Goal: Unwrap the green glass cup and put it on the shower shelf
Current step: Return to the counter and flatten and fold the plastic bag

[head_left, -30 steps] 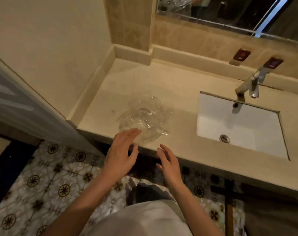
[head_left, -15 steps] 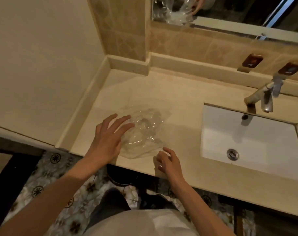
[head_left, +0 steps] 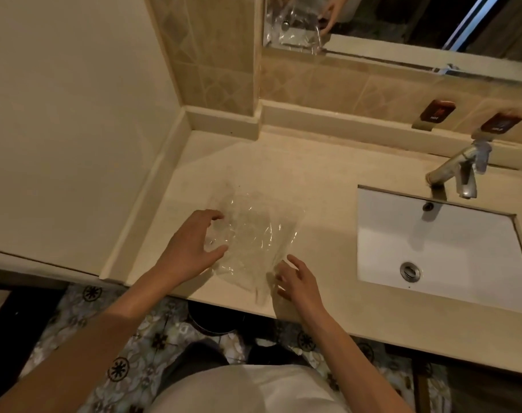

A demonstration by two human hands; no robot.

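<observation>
A crumpled clear plastic wrap (head_left: 255,234) lies on the beige counter (head_left: 283,162), near its front edge. The glass cup inside shows only as faint curved outlines, and I cannot make out its colour. My left hand (head_left: 188,248) is at the wrap's left side, with fingers and thumb curved apart around its edge. My right hand (head_left: 298,284) is at the wrap's near right corner, fingers spread and touching the plastic. No shower shelf is in view.
A white sink (head_left: 447,248) with a metal faucet (head_left: 456,171) sits to the right. A mirror (head_left: 402,22) above reflects the wrap and a hand. A wall closes the counter's left end. Patterned floor tiles (head_left: 104,338) and a dark bin (head_left: 212,317) lie below.
Both hands have moved forward from in front of the counter onto the wrap's left side and near right corner. The view has shifted closer over the counter.
</observation>
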